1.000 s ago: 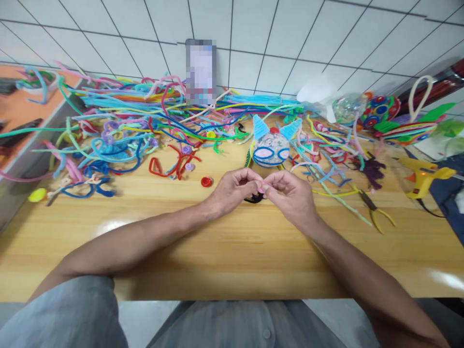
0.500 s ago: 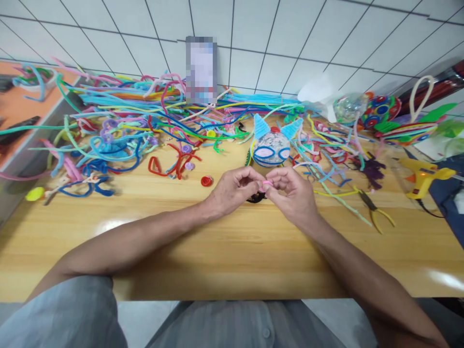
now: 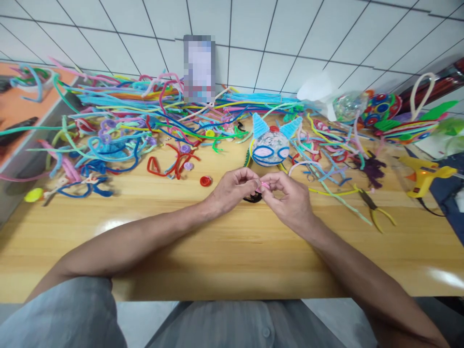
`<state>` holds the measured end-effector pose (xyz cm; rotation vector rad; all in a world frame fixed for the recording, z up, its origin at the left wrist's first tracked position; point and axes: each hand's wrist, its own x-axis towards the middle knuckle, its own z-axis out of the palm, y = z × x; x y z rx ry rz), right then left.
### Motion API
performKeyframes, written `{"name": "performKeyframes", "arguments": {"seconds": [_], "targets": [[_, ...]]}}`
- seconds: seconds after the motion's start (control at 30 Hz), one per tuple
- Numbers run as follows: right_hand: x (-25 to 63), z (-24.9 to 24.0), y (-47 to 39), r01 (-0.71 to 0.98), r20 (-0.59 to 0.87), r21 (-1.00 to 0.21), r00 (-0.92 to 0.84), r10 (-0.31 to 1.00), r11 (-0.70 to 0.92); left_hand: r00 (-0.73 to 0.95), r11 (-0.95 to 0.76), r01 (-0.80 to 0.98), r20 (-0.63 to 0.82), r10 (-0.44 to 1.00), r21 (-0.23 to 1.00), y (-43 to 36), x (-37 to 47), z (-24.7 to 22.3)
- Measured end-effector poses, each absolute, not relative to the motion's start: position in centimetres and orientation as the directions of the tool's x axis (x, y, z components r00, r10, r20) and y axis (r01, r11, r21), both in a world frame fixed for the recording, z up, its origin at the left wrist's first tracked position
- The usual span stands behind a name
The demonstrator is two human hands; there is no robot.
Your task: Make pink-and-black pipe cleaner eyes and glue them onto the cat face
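Note:
Between the fingertips of both hands is a small pink coil (image 3: 265,185), apparently of pipe cleaner and partly hidden by the fingers. My left hand (image 3: 235,191) pinches it from the left, and my right hand (image 3: 288,195) pinches it from the right. Just beyond my hands stands a round clear ball (image 3: 271,145) with blue pointed ears, blue eye rings and a red piece on top. A dark curved piece (image 3: 253,198) lies on the table under my fingers. To the left rests a red coiled pipe cleaner (image 3: 205,181).
Loose pipe cleaners (image 3: 119,145) cover the back and left of the table. Yellow-handled pliers (image 3: 377,212) lie at right, near a yellow glue gun (image 3: 427,176) with a cord. A phone (image 3: 199,70) leans on the tiled wall. Decorated balls (image 3: 382,110) stand at back right.
Both hands have shifted very slightly left together, and the pink coil has turned between the fingertips, so less of it shows. The right fingers have closed in nearer to the left ones.

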<state>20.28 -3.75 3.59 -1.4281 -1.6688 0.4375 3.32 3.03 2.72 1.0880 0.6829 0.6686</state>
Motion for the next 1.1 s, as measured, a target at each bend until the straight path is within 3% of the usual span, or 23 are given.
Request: {"name": "performKeyframes", "arguments": {"seconds": [0.17,0.5,0.8,1.1], "targets": [[20.23,3.69,-3.77,0.59,0.346,-0.772,0.079,0.935,0.236,0.619,0.299,-0.144,-0.15,0.771,0.943,3.06,3.25,2.77],[20.59,3.67,-3.15,0.366,0.188,-0.922,0.145,0.971,0.124,0.622,0.226,-0.156,-0.082,0.779,0.962,3.1,3.22,2.87],[20.37,3.69,-3.46,0.478,0.26,-0.861,0.12,0.958,0.174,0.621,0.226,-0.16,-0.08,0.78,0.961,3.13,3.17,2.84],[20.53,3.16,-2.97,0.187,0.097,-0.98,0.167,0.981,0.065,0.558,0.329,-0.232,-0.152,0.816,0.916,3.51,3.39,2.68]]}}
